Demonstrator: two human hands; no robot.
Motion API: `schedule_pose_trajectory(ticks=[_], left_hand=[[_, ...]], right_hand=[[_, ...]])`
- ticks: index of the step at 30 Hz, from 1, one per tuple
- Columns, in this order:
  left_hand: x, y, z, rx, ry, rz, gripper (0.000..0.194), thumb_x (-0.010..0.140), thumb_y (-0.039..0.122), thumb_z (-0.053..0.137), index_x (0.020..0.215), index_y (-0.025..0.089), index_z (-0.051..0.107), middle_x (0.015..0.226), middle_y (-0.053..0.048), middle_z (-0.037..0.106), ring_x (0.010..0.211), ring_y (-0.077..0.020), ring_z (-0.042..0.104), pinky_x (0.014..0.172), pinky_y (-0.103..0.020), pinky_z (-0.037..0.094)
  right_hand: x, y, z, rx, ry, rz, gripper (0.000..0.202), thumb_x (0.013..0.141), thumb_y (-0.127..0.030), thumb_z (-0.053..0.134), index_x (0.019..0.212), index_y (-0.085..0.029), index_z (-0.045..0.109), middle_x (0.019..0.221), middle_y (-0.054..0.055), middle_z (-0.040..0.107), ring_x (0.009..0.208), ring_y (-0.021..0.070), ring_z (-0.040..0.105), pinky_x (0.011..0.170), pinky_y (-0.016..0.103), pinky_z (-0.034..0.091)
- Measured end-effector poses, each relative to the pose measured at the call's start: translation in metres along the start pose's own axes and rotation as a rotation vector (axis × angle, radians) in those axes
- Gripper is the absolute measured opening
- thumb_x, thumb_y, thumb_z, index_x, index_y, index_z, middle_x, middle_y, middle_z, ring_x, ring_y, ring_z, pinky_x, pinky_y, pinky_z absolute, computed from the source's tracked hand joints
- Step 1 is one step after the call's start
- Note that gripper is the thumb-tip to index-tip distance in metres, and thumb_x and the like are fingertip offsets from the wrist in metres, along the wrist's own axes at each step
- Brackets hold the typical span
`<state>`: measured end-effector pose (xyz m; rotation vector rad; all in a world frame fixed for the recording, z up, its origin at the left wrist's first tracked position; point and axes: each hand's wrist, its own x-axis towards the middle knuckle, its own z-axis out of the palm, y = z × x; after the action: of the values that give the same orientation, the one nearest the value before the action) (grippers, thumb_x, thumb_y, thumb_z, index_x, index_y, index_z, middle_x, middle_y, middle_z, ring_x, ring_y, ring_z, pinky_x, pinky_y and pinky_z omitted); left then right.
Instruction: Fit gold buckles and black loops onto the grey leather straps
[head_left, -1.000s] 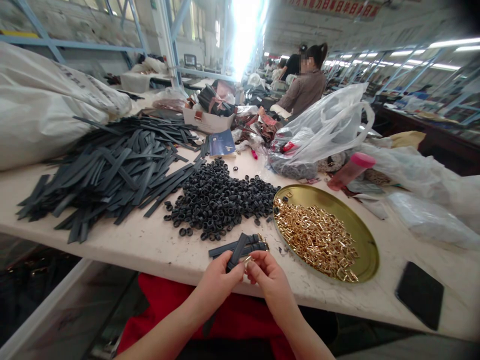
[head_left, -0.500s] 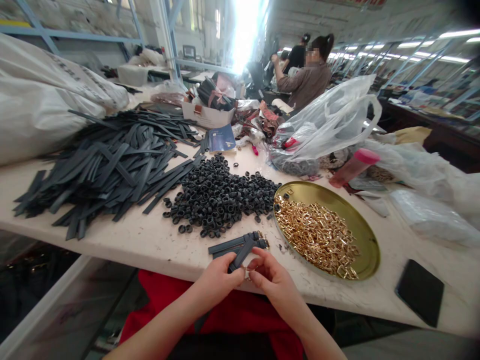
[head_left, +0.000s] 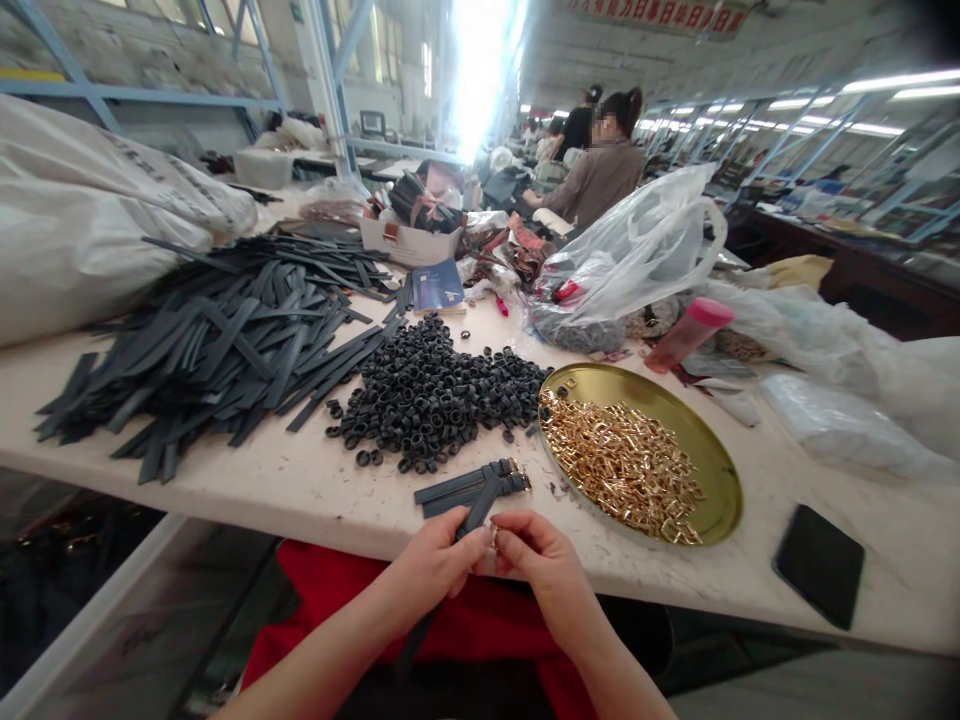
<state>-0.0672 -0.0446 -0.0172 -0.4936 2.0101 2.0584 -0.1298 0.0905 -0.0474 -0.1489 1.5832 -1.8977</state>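
Note:
My left hand (head_left: 439, 558) is closed around a dark grey strap (head_left: 481, 506), whose upper end sticks out above the fingers. Close beside it, my right hand (head_left: 544, 552) pinches a small gold buckle (head_left: 494, 536) at the left thumb; whether the strap passes through it I cannot tell. Just beyond the hands lie a few buckled straps (head_left: 456, 488), their gold buckles to the right. Behind these is a heap of small black strap loops (head_left: 427, 405). Many gold buckles (head_left: 622, 460) fill part of a round gold tray (head_left: 716, 505) on the right.
Loose dark strips (head_left: 225, 345) are piled at left beside a big white sack (head_left: 90, 190). A black phone (head_left: 819, 565) lies at the right front. Farther back are a blue booklet (head_left: 439, 285), a clear plastic bag (head_left: 637, 255) and a pink-capped tube (head_left: 688, 335). A person (head_left: 611, 165) works beyond.
My right fingers have closed in on the buckle, nearer the left thumb. The view has shifted slightly, and the person in the background has lowered an arm.

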Motion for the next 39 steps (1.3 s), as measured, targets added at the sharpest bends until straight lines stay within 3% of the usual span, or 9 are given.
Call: schedule_pose_trajectory(ticks=[4, 9, 13, 17, 21, 26, 32, 35, 39], left_hand=[[-0.009, -0.007, -0.007, 0.277, 0.051, 0.109, 0.027, 0.085, 0.037, 0.032, 0.073, 0.017, 0.046, 0.058, 0.005, 0.045, 0.049, -0.0093, 0.039, 0.049, -0.020, 0.031], [-0.015, -0.007, -0.007, 0.539, -0.010, 0.187, 0.025, 0.085, 0.030, 0.034, 0.068, 0.019, 0.049, 0.065, 0.001, 0.053, 0.064, -0.0139, 0.047, 0.059, -0.022, 0.034], [-0.012, -0.002, -0.002, 0.418, -0.003, 0.205, 0.018, 0.084, 0.027, 0.038, 0.075, 0.018, 0.050, 0.074, 0.000, 0.057, 0.070, -0.0141, 0.049, 0.065, -0.022, 0.036], [-0.007, -0.003, -0.001, 0.178, -0.026, 0.132, 0.017, 0.083, 0.031, 0.040, 0.077, 0.017, 0.047, 0.063, 0.003, 0.051, 0.055, -0.0102, 0.045, 0.054, -0.020, 0.036], [-0.002, -0.010, -0.003, 0.052, -0.057, 0.032, 0.025, 0.081, 0.040, 0.040, 0.074, 0.017, 0.044, 0.055, 0.005, 0.047, 0.040, -0.0061, 0.034, 0.040, -0.018, 0.025], [0.004, -0.014, -0.002, -0.044, -0.038, -0.024, 0.029, 0.075, 0.046, 0.044, 0.071, 0.017, 0.042, 0.054, 0.005, 0.048, 0.035, -0.0042, 0.032, 0.035, -0.018, 0.022], [0.003, -0.019, 0.001, -0.008, 0.053, -0.037, 0.026, 0.076, 0.044, 0.043, 0.069, 0.019, 0.042, 0.052, 0.005, 0.050, 0.037, -0.0061, 0.034, 0.038, -0.019, 0.024], [-0.002, -0.020, 0.000, 0.104, 0.075, -0.011, 0.024, 0.078, 0.040, 0.044, 0.068, 0.019, 0.044, 0.051, 0.006, 0.050, 0.040, -0.0079, 0.038, 0.042, -0.020, 0.028], [-0.009, -0.017, -0.003, 0.144, -0.028, -0.023, 0.023, 0.078, 0.040, 0.046, 0.070, 0.018, 0.046, 0.052, 0.005, 0.053, 0.040, -0.0084, 0.038, 0.041, -0.020, 0.028]], right_hand=[[-0.002, -0.006, 0.001, 0.334, 0.137, 0.086, 0.027, 0.059, -0.031, 0.075, 0.080, -0.019, 0.063, 0.067, -0.004, 0.056, 0.053, 0.0058, 0.050, 0.053, 0.018, 0.046], [-0.006, 0.001, 0.013, 0.450, 0.096, 0.226, 0.029, 0.058, -0.029, 0.076, 0.081, -0.018, 0.062, 0.069, -0.003, 0.057, 0.052, 0.0054, 0.050, 0.051, 0.018, 0.046], [-0.011, 0.008, 0.020, 0.275, 0.073, 0.083, 0.024, 0.066, -0.032, 0.071, 0.080, -0.017, 0.060, 0.065, -0.004, 0.057, 0.052, 0.0056, 0.047, 0.050, 0.017, 0.042], [-0.011, 0.008, 0.019, 0.002, 0.124, -0.096, 0.023, 0.069, -0.037, 0.067, 0.072, -0.016, 0.057, 0.062, -0.004, 0.056, 0.056, 0.0095, 0.049, 0.054, 0.021, 0.041], [-0.007, 0.010, 0.020, -0.010, 0.075, -0.051, 0.026, 0.075, -0.042, 0.058, 0.070, -0.017, 0.055, 0.058, -0.004, 0.053, 0.053, 0.0096, 0.048, 0.053, 0.022, 0.040], [-0.004, 0.013, 0.021, 0.081, 0.015, 0.046, 0.025, 0.080, -0.043, 0.051, 0.076, -0.018, 0.052, 0.060, -0.003, 0.052, 0.052, 0.0106, 0.048, 0.053, 0.023, 0.040], [-0.006, 0.009, 0.019, -0.415, 0.183, -0.245, 0.019, 0.076, -0.037, 0.056, 0.070, -0.019, 0.054, 0.067, 0.000, 0.055, 0.062, 0.0143, 0.049, 0.057, 0.025, 0.041], [-0.006, 0.006, 0.016, -0.363, 0.098, -0.170, 0.020, 0.073, -0.037, 0.059, 0.069, -0.019, 0.053, 0.064, -0.001, 0.055, 0.060, 0.0135, 0.049, 0.057, 0.024, 0.040], [-0.008, 0.005, 0.012, -0.114, -0.077, 0.073, 0.025, 0.072, -0.041, 0.060, 0.075, -0.017, 0.052, 0.059, -0.004, 0.052, 0.054, 0.0106, 0.046, 0.056, 0.024, 0.039]])
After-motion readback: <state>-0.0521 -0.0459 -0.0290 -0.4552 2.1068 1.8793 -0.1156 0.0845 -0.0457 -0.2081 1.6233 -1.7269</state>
